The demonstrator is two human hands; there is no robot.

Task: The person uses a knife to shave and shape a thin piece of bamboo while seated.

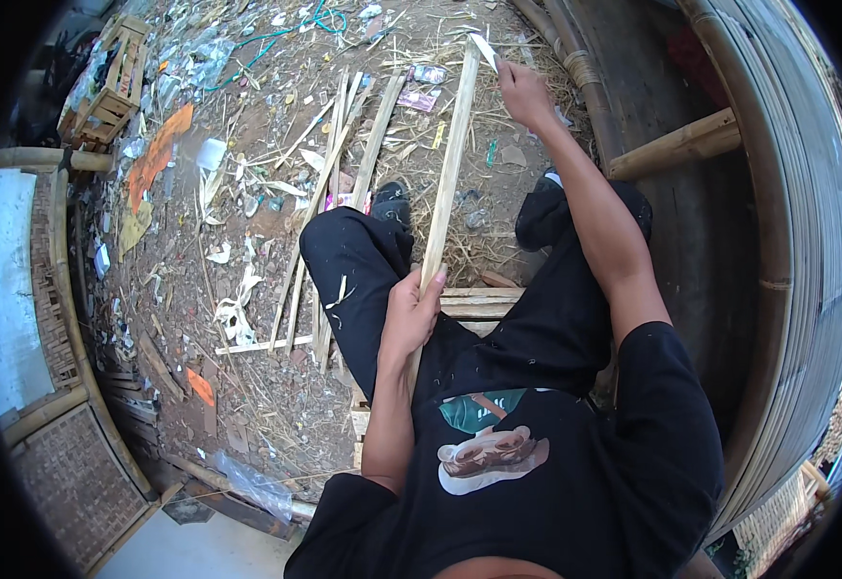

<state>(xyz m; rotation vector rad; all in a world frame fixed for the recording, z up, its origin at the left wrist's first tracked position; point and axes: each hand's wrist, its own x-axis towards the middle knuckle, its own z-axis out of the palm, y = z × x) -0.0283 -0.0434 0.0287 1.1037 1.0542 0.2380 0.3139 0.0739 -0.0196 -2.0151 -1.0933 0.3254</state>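
Observation:
A long pale wooden strip runs away from my lap, between my knees, toward the far side. My left hand is closed around its near part, thumb on top. Out at the strip's far end, my right hand is closed on a short, flat, whitish piece that looks like a blade or a sliver; which of the two I cannot tell. That piece lies beside or against the strip's tip. Left of the strip, another flat wooden strip slants along the ground by my left foot.
Several thin strips lie left of my left knee. A wooden crate stands at the far left. Bamboo posts and a bamboo crossbar border the right side. Litter, straw and an orange sheet cover the dirt ground.

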